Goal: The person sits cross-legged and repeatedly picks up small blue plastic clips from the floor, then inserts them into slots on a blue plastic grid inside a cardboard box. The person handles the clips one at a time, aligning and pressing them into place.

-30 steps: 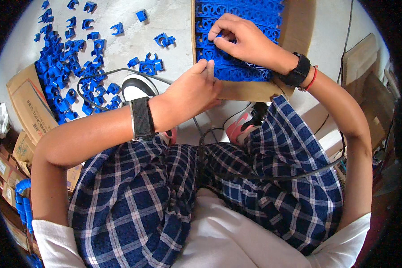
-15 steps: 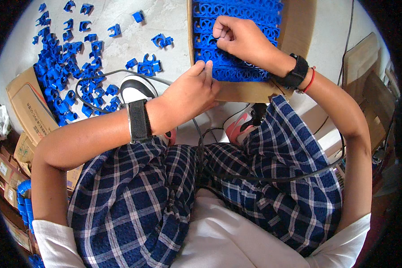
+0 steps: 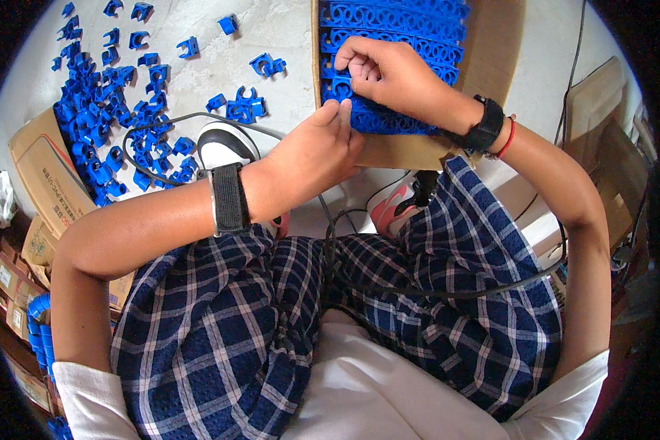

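Observation:
A cardboard box (image 3: 400, 152) stands before me with blue plastic pipe clips (image 3: 392, 33) packed in it in neat rows. My left hand (image 3: 323, 143) is closed at the box's near left corner, thumb and forefinger over the rim; its other fingers are partly hidden. Over the near rows is my right hand (image 3: 385, 70), fingers curled inward just above the clips. Whatever lies between those fingers cannot be made out.
Loose blue clips (image 3: 95, 110) lie in a heap on the pale floor at the left, and several more (image 3: 246, 106) lie nearer the box. A black cable (image 3: 447, 295) crosses my lap. Flattened cardboard (image 3: 51, 169) leans at the left; my shoe (image 3: 224, 147) is beside the heap.
My right hand has moved slightly down and to the left over the rows of clips. The left hand stays at the box corner.

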Demonstrator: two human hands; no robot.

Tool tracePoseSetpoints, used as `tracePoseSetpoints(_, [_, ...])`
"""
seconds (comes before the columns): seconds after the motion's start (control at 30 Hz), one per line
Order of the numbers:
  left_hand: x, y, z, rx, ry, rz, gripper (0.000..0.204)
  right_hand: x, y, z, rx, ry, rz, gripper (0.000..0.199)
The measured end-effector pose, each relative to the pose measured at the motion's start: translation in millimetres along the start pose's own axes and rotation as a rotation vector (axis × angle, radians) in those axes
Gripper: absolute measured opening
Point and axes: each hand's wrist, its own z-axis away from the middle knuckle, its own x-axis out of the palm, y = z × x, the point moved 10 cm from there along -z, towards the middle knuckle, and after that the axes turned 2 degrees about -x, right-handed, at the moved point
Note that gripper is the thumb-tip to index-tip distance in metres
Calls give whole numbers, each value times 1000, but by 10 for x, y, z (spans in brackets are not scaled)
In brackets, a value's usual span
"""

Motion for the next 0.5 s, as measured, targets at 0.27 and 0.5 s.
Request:
tracePoseSetpoints(0.27, [31,3,-6,-8,-17,22,47,75,-75,32,-128,-14,170,17])
tracePoseSetpoints(0.5, [-19,7,-4,14,46,28,47,72,-68,47,-109,-19,249,15])
